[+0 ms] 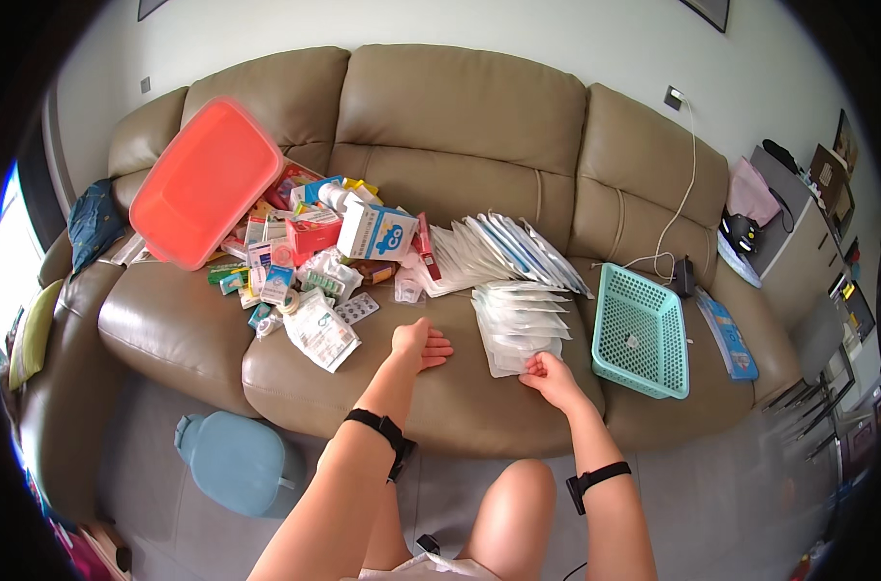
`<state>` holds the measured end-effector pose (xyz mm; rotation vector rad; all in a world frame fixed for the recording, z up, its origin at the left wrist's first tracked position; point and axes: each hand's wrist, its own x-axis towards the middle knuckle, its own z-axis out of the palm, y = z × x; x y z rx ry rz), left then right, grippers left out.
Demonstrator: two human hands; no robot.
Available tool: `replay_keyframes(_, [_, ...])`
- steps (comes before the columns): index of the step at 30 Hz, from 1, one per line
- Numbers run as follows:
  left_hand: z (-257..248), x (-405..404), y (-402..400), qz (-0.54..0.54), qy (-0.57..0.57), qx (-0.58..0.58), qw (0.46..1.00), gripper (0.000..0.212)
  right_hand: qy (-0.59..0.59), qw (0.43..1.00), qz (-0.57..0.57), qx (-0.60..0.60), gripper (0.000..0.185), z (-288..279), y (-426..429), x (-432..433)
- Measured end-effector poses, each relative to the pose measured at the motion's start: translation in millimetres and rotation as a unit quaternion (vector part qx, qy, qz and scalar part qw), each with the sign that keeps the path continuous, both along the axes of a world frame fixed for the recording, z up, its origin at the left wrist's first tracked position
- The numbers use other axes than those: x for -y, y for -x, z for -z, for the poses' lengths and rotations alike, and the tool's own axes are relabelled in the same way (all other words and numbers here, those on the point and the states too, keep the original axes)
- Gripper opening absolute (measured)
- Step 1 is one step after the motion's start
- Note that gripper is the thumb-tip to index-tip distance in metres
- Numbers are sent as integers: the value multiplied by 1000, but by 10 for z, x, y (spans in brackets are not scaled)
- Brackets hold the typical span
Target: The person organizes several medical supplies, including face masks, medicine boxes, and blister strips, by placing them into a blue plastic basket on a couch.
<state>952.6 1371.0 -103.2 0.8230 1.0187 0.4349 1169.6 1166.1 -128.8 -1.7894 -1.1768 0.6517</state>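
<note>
My left hand (420, 343) is held palm up with its fingers apart over the middle seat cushion, and nothing lies in it. The fingers of my right hand (544, 372) touch the lower edge of a stack of overlapping flat white packets (520, 319); whether they pinch it is hard to tell. Behind that stack lies a fanned row of more white packets (476, 250). A heap of medicine boxes, blister packs and pouches is to the left, with a white and blue box (377, 231) on top and a white printed pouch (322, 330) at its front.
A red plastic bin (208, 181) leans on its side behind the heap on the brown leather sofa (462, 102). To the right are a turquoise perforated basket (640, 330), a black power adapter (683, 276) with a white cable and a blue flat package (727, 335). A blue-grey lidded bin (237, 461) stands on the floor.
</note>
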Motion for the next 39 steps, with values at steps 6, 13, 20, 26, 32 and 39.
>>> replay_keyframes(6, [24,-144,-172,4,7,-27,1000,36,100,994,50,-6,33,-94,-36,-110])
replay_keyframes(13, [-11,-159,-238,12,8,-67,998,34,221,968,83,80,29,-219,-7,-366])
replay_keyframes(20, [-36,-212,-215,10,24,-66,997,32,209,970,81,98,30,-313,81,-353])
replay_keyframes(26, [80,-163,-252,14,-15,-91,996,32,168,977,82,106,25,-256,113,-223])
replay_keyframes(32, [-25,-186,-231,67,-45,-136,987,31,176,963,24,204,39,-382,249,-156])
replay_keyframes(39, [-78,-302,-861,203,-50,-158,965,25,312,935,-170,6,37,-1394,-13,-404])
